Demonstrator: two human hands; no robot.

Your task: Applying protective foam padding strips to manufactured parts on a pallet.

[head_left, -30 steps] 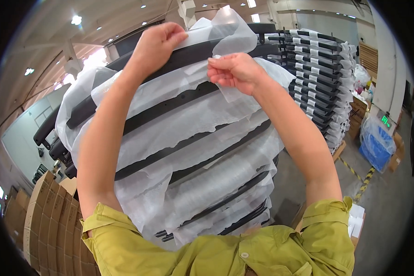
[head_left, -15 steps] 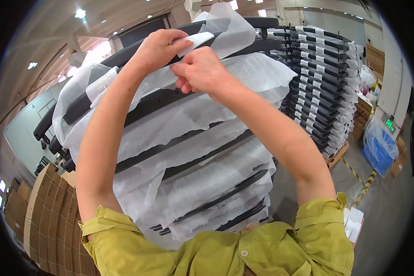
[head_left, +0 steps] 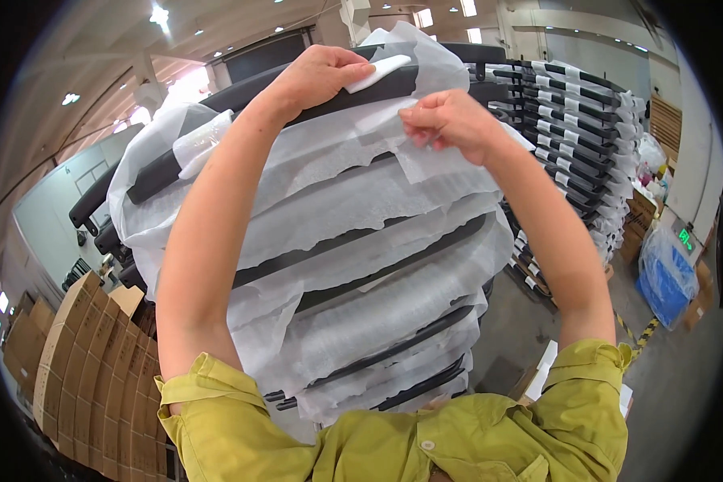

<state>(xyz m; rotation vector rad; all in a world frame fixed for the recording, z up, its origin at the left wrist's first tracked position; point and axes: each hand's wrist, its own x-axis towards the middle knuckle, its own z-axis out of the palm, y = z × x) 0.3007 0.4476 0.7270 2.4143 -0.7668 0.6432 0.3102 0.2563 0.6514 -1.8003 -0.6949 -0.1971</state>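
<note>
In front of me rises a stack of long dark curved bars with white foam sheets between them. My left hand [head_left: 320,76] is at the top bar [head_left: 154,178], its thumb and fingers closed on a folded white foam strip [head_left: 386,71] lying against that bar. To the right and slightly lower, my right hand [head_left: 456,127] pinches the edge of a thin white foam sheet [head_left: 337,153] that drapes over the bar beneath. Another wrapped white foam piece [head_left: 204,143] sits round the top bar at left. A loose translucent sheet [head_left: 434,64] stands up behind my hands.
A second stack of dark bars with white wraps [head_left: 574,120] stands at right. Brown cartons [head_left: 88,377] are piled at lower left. Beyond the right stack, a blue bundle in clear plastic [head_left: 667,273] rests on the grey floor, near yellow-black tape [head_left: 644,337].
My right hand has moved right, away from my left, and the foam sheet now covers more of the bar below. My left hand keeps the foam strip. The view has shifted slightly.
</note>
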